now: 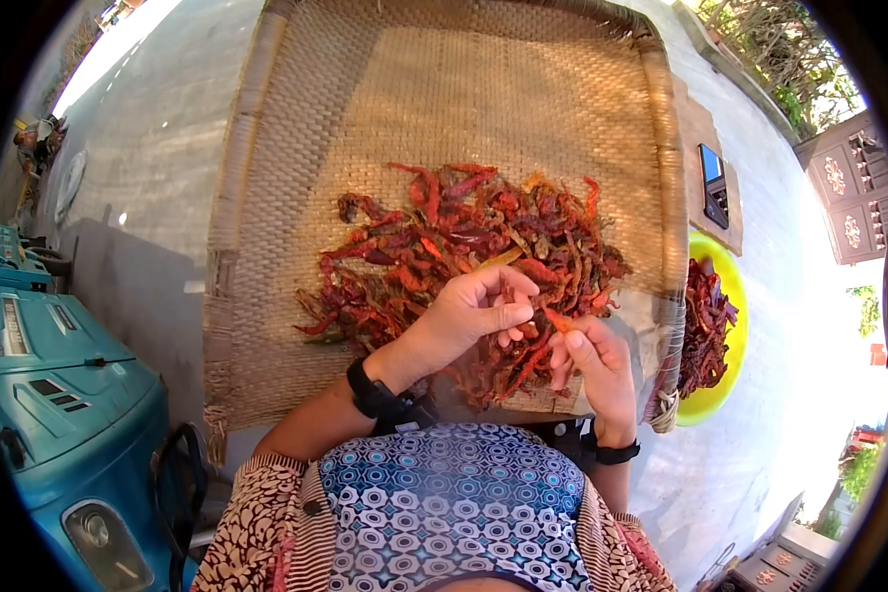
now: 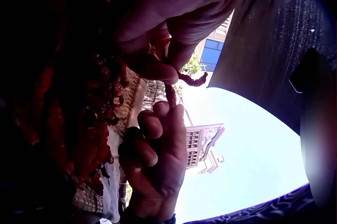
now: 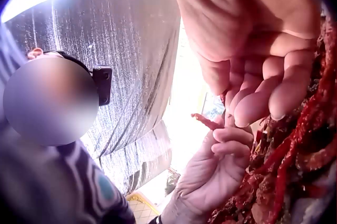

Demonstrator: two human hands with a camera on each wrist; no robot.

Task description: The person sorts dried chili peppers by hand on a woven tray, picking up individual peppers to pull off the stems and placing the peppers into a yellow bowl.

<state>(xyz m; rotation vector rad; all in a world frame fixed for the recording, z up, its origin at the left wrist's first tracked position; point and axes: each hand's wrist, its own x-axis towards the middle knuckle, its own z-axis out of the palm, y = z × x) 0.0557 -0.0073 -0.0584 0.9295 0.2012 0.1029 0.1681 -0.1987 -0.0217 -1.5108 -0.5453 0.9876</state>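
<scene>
Over the near side of a pile of wrinkled red chilies [image 1: 414, 242], both hands meet at fingertip height. My left hand [image 1: 469, 311] pinches a dried chili between thumb and fingers; its thin crooked end [image 2: 194, 80] pokes out past the fingers in the left wrist view. My right hand [image 1: 597, 370] pinches an orange-red chili [image 1: 559, 320] that points toward the left hand. In the left wrist view, a narrow length of chili [image 2: 170, 93] spans the small gap between the two hands. Part of what the left fingers hold is hidden behind them.
The pile lies on a woven tray [image 1: 503, 89] with a raised rim. To its right stands a yellow-green basin [image 1: 735, 380] holding dark red chilies, with a phone [image 1: 712, 183] on a board beyond it. A blue vehicle [image 1: 59, 395] stands at the left.
</scene>
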